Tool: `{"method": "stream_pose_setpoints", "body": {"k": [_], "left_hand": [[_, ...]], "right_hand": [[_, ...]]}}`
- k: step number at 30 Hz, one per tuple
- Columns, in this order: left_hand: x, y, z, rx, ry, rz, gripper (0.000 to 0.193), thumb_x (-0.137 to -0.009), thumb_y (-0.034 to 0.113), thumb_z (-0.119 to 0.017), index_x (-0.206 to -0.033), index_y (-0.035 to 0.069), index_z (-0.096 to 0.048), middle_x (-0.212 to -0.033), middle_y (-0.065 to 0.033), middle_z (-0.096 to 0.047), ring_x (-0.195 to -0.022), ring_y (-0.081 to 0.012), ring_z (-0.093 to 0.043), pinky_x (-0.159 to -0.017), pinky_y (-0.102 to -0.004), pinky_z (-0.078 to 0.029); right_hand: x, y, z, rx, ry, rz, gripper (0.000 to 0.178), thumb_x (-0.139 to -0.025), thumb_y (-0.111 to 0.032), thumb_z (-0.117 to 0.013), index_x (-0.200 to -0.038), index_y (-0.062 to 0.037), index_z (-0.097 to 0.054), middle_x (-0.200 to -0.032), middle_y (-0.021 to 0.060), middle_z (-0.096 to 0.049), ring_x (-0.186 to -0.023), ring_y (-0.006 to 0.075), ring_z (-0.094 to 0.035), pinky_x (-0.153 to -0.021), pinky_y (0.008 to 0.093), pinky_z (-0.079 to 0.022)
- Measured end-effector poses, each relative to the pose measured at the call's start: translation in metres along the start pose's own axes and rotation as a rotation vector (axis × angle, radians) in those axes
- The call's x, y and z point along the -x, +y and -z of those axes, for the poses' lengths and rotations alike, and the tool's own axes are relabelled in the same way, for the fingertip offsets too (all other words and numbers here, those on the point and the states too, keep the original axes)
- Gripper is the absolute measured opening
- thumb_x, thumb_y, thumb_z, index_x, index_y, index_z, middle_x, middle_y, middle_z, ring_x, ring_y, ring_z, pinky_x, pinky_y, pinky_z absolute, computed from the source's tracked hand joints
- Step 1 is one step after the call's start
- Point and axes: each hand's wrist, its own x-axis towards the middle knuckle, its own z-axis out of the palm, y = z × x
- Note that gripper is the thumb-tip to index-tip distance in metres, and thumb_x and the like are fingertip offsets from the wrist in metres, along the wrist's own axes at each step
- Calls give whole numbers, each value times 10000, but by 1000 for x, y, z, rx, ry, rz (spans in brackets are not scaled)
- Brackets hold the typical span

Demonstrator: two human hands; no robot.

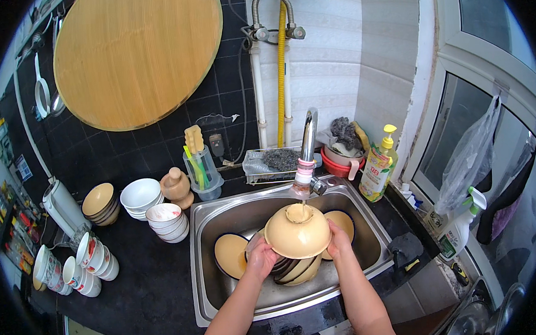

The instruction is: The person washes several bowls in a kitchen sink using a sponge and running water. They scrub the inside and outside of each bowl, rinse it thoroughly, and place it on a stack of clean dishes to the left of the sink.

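Observation:
Upside down under the faucet [308, 142], a cream-coloured bowl [297, 235] is held between my two hands, its foot ring facing up. Water from the spout runs onto its base. My left hand [262, 258] grips the rim on the left, and my right hand [339, 239] grips it on the right. Below it in the steel sink [202, 280] sits a tilted stack of cream bowls with dark rims [304, 273]. One cream bowl [229, 254] leans at the sink's left, and another [342, 224] lies behind my right hand. The held bowl hides part of the stack.
Stacked white bowls [141, 195], patterned bowls [166, 221], cream bowls [100, 203] and cups [94, 255] stand on the black counter [134, 283] at left. A soap bottle [378, 168] and red basin [340, 162] stand behind the sink; a spray bottle [462, 224] is at right.

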Motion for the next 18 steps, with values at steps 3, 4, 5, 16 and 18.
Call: {"method": "stream_pose_setpoints", "body": {"k": [3,4,5,16,18], "left_hand": [[0,1,-2,-21,0,-31,558,-721,-23,-360,-1278,-9,-329,-1271,-152,-423,-1166,-279,-433,-969,-415,-377],[-2,-1,4,3,-1,-51,560,-721,-27,-353,-1280,-7,-326,-1274,-156,-418,-1171,-282,-426,-974,-415,-373],[-6,-2,12,27,-3,-71,563,-720,-31,-347,-1282,-5,-323,-1277,-160,-413,-1176,-285,-420,-979,-414,-369],[-11,-1,24,18,271,-154,470,-843,21,-355,-1312,29,-318,-1219,-128,-468,-1086,-227,-497,-948,-371,-396],[-11,3,22,-132,348,-51,424,-885,167,-394,-1291,48,-359,-1195,-115,-480,-1024,-204,-525,-877,-341,-424]], "right_hand": [[20,-12,-24,-29,-122,-37,304,-904,-109,-400,-1182,10,-419,-1132,122,-536,-1043,223,-533,-903,340,-433],[23,-15,-27,-38,-174,-68,321,-899,-105,-411,-1199,7,-402,-1145,121,-528,-1055,225,-526,-911,345,-429],[26,-17,-31,-47,-227,-98,341,-894,-101,-421,-1217,4,-385,-1158,120,-520,-1067,228,-519,-919,351,-424],[66,-18,-100,221,-518,-44,504,-841,-58,-530,-1294,-46,-309,-1215,93,-486,-1105,205,-498,-932,341,-412],[68,-22,-114,335,-545,-14,516,-831,-52,-549,-1294,-45,-322,-1200,83,-499,-1095,184,-501,-927,323,-408]]}}
